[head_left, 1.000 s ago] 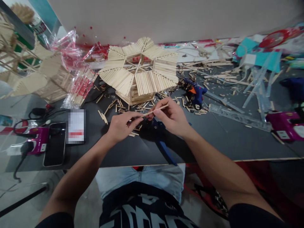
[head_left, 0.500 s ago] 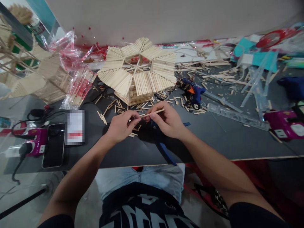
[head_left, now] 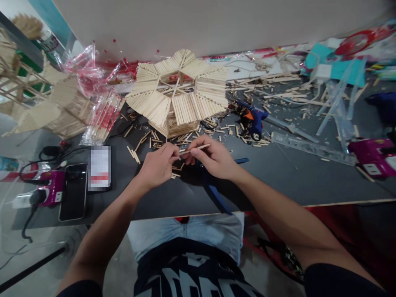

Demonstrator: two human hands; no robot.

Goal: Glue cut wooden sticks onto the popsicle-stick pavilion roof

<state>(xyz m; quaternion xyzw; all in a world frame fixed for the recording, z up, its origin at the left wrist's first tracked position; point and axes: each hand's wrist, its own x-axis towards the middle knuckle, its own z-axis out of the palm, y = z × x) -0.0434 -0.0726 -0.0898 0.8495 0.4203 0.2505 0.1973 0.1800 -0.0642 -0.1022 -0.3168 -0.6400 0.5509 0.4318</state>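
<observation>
A thin wooden stick [head_left: 202, 147] is pinched in my right hand [head_left: 213, 156], its end jutting out past the thumb. My left hand [head_left: 159, 164] is closed at the stick's other end, with its fingertips close to the right ones. Below my right hand lies a blue-handled cutting tool [head_left: 216, 197], its upper part hidden by the hand. Just beyond both hands stands a star-shaped structure of glued wooden sticks [head_left: 188, 108]. Short stick offcuts [head_left: 133, 154] are scattered around its base.
A blue glue gun [head_left: 256, 119] and a clear ruler [head_left: 309, 147] lie to the right. Two phones [head_left: 73, 192] and a purple power adapter [head_left: 53, 189] sit at left. Bagged sticks [head_left: 103, 115] and another stick structure [head_left: 46, 99] stand behind them. A purple adapter [head_left: 371, 156] is far right.
My left fingers have curled tighter and turned at the stick's end. The stick stays between both hands, shifted slightly left. The whole view has moved a little.
</observation>
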